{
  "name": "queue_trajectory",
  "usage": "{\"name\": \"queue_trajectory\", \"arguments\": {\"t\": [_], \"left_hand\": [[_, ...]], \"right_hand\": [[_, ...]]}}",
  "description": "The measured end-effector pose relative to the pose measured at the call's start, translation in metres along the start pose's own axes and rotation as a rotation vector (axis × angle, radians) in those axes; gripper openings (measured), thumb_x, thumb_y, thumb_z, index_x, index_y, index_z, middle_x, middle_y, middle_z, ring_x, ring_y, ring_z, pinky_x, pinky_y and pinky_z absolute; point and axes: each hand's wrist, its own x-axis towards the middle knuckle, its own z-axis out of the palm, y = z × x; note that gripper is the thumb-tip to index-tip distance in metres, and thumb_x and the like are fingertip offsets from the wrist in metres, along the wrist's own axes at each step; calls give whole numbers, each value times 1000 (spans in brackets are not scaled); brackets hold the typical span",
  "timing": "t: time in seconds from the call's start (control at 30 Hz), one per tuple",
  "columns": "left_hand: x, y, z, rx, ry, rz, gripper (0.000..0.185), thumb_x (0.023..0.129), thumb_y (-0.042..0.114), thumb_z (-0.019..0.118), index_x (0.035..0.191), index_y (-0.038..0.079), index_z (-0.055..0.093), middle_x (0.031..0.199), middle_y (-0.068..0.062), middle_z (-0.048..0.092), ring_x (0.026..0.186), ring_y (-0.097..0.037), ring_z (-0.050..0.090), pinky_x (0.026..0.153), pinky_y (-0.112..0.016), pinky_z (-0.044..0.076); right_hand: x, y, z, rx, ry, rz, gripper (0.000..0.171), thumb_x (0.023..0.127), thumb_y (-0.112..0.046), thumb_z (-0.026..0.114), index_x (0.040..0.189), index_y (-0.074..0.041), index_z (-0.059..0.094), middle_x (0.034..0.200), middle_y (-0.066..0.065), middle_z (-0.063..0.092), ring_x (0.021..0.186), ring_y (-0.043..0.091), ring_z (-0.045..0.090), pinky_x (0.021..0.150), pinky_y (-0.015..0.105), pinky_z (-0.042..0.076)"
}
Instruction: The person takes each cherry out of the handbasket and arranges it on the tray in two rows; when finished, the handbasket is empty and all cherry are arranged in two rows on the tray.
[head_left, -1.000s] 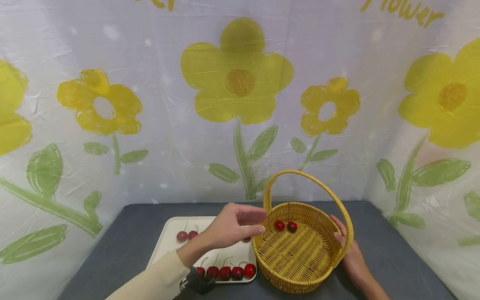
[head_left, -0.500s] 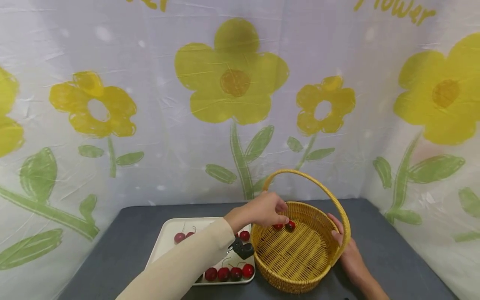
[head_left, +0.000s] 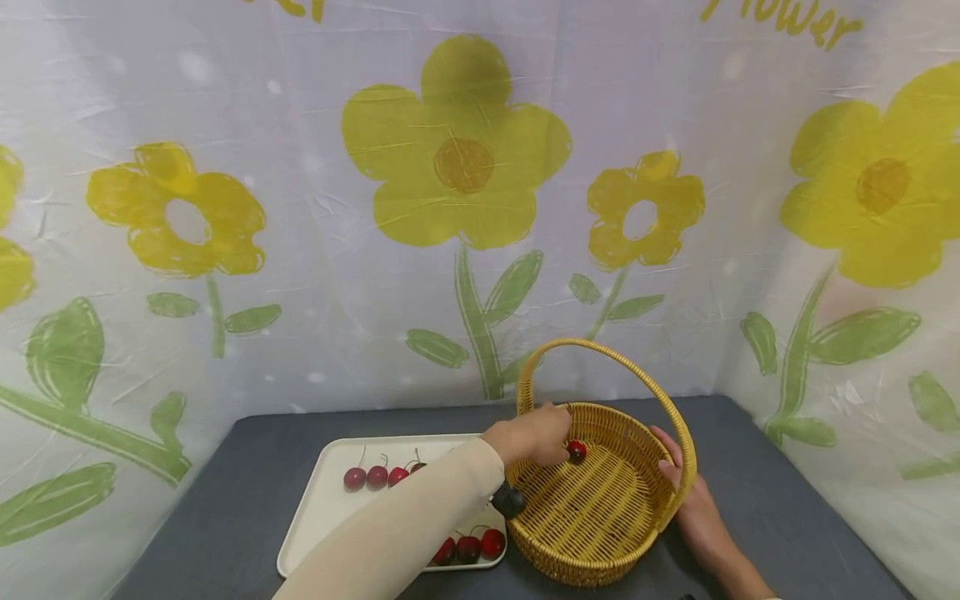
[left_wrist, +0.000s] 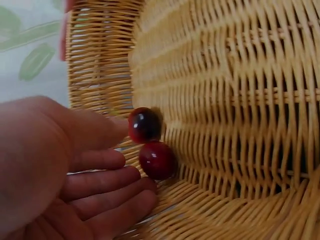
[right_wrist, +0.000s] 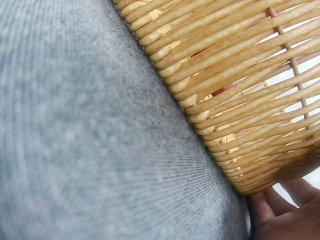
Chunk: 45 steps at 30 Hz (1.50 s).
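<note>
A round yellow wicker basket [head_left: 600, 508] with a tall handle holds two dark red cherries against its far left wall. My left hand [head_left: 536, 435] reaches over the left rim into it. In the left wrist view, the thumb tip is right at the upper cherry [left_wrist: 145, 125], and extended fingers [left_wrist: 107, 197] lie beside the lower cherry [left_wrist: 158, 160]. From the head, only one basket cherry [head_left: 577, 451] shows past that hand. My right hand [head_left: 697, 508] grips the basket's right side, thumb over the rim; its fingers also show at the wicker in the right wrist view.
Left of the basket lies a cream tray [head_left: 315, 521], partly covered by my left sleeve. Stemmed cherries form a back row [head_left: 377, 477] and a front row [head_left: 468, 549] on it. Beneath is a grey cloth surface [head_left: 247, 500], with a flower-printed curtain [head_left: 337, 333] behind.
My left hand has moved right from above the tray into the basket, down to the cherries there. My right hand keeps its hold on the basket. The head view has shifted slightly.
</note>
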Motion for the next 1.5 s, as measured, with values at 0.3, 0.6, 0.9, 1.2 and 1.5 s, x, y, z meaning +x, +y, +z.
{"name": "queue_trajectory", "arguments": {"t": [0.3, 0.6, 0.9, 1.2, 1.5], "left_hand": [[1, 9, 11, 146, 31, -41, 12, 108, 6, 66, 117, 14, 68, 135, -11, 65, 70, -12, 50, 64, -28, 40], [-2, 10, 12, 326, 28, 16, 16, 108, 10, 68, 122, 17, 70, 124, -4, 69, 92, -10, 59, 74, -26, 44], [-10, 15, 11, 415, -2, 13, 22, 109, 11, 67, 128, 19, 73, 128, -1, 69, 99, -11, 63, 73, -26, 46], [-12, 20, 7, 417, -72, 26, 10, 107, 11, 68, 107, 20, 74, 98, 1, 68, 76, -12, 47, 65, -29, 39], [-21, 18, 1, 297, -159, 18, 23, 104, 11, 70, 83, 18, 67, 71, 2, 54, 61, -14, 41, 53, -29, 35]], "right_hand": [[2, 1, -1, -17, 8, 11, 58, 121, -37, 37, 176, -26, 23, 174, 18, 36, 135, -5, 56, 100, 16, 52], [1, 2, -1, -39, 12, -6, 57, 121, -37, 37, 176, -26, 23, 173, 18, 38, 135, -2, 58, 101, 16, 52], [0, 1, -1, -56, 17, -6, 57, 121, -36, 36, 176, -27, 24, 174, 18, 37, 135, -4, 56, 101, 15, 51], [2, 0, -1, -37, 9, -5, 57, 121, -37, 35, 176, -28, 23, 175, 19, 33, 137, -6, 54, 102, 14, 49], [1, 0, -1, -47, 15, 5, 57, 121, -38, 36, 176, -27, 24, 174, 18, 37, 135, -6, 55, 101, 14, 50]]}}
